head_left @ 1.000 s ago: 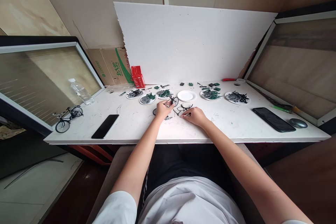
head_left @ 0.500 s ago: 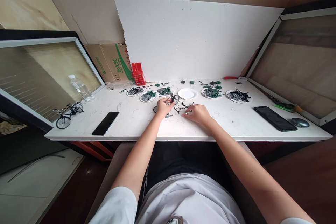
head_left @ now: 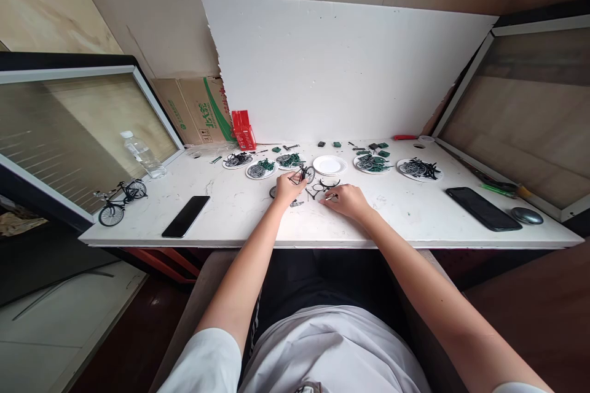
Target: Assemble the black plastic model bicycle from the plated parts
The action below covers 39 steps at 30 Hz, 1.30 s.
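Note:
My left hand (head_left: 289,188) is closed around a small black model bicycle (head_left: 308,174), one spoked wheel of it showing past the fingertips. Another dark wheel (head_left: 273,191) shows just left of that hand; whether it joins the held piece I cannot tell. To the right, my right hand (head_left: 348,199) rests low over the tabletop with thumb and fingers pinched; what lies between them is too small to make out. Thin black curved parts (head_left: 326,185) lie between and behind the hands. A small greyish part (head_left: 296,203) is close to my left hand.
A white plate (head_left: 329,164) stands behind the hands, flanked by several plates of black and green bicycle parts. A finished model bicycle (head_left: 120,199), a bottle (head_left: 142,153) and a phone (head_left: 185,216) are at left. Another phone (head_left: 483,209) and a mouse (head_left: 527,215) lie right.
Almost nothing differs. My right hand's fingers have shifted very slightly, while my left hand keeps the model bicycle in the same place.

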{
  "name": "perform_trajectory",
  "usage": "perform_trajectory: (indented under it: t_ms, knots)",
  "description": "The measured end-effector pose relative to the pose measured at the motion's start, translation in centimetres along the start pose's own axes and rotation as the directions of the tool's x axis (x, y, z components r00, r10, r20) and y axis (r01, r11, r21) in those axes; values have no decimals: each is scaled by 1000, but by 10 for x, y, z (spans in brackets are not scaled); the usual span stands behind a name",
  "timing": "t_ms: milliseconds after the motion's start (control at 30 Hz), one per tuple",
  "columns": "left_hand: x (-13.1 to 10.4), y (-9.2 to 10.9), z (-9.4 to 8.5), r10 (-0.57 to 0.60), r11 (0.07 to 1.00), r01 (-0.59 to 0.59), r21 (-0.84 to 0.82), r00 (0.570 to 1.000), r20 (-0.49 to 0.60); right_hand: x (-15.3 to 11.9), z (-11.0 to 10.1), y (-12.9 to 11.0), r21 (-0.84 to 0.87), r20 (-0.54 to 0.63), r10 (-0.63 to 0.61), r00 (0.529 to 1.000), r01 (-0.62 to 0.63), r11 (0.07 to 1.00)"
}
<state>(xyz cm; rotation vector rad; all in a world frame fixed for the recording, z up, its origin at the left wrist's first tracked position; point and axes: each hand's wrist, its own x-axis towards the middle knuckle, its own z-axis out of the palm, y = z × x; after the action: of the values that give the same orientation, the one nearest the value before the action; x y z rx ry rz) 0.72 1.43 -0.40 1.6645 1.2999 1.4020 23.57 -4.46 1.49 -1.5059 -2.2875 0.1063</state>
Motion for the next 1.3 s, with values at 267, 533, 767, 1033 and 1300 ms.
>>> perform_trajectory:
  t_ms: [267,533,767,1033,1300]
  knots:
    - [-3,5,0,-18,1000,18,-7,1000,-8,1,4,4,44,29,-56,998,54,998]
    - [-4,8,-1,-26,1000,26,9,1000,4,2,6,11,121,60,-136,989,128,984]
    - [-6,10,-1,-28,1000,28,-14,1000,-3,4,11,13,148,45,-141,989,133,980]
    - [-4,5,1,-39,998,39,-42,999,2,3,10,6,118,29,-89,996,85,989]
    - [-7,11,0,-35,998,35,-43,999,12,4,16,8,71,-32,-67,997,70,995]
